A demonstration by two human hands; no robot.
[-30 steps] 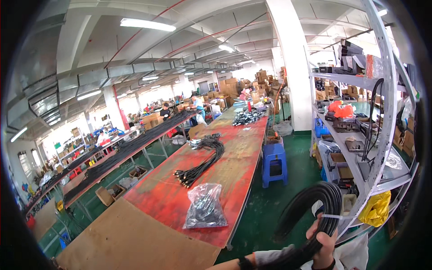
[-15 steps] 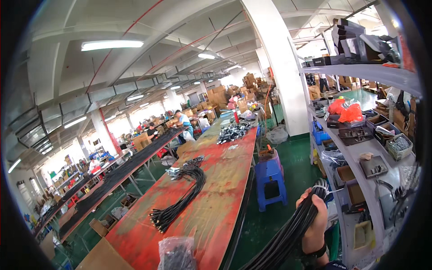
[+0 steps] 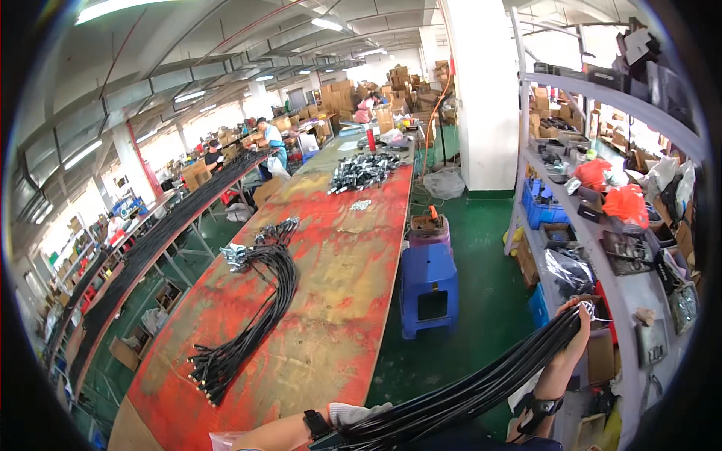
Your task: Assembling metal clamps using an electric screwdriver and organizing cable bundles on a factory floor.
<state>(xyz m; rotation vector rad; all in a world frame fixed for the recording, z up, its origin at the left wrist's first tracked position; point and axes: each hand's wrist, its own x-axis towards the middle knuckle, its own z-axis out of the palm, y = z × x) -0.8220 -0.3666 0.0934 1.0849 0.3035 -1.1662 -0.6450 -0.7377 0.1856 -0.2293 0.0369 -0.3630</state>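
A long bundle of black cables slants across the lower right, rising toward the shelf. My right hand is closed round its upper end, where a white tie sticks out. My left hand, in a grey glove, reaches in from the lower edge and touches the lower part of the bundle. The cables hide most of its fingers, so I cannot tell whether it grips them. Another bundle of black cables lies curved on the red, worn worktable, with metallic pieces at its far end.
A blue plastic stool stands between the table and the grey metal shelf, which carries boxes and red bags. Farther along the table is a pile of small dark and silver parts. A white pillar rises behind. Other people work far off.
My left hand has come into view at the cable bundle. The bundle's lower part has risen, and my right hand sits farther right. The view has turned down, and the plastic bag has left the view.
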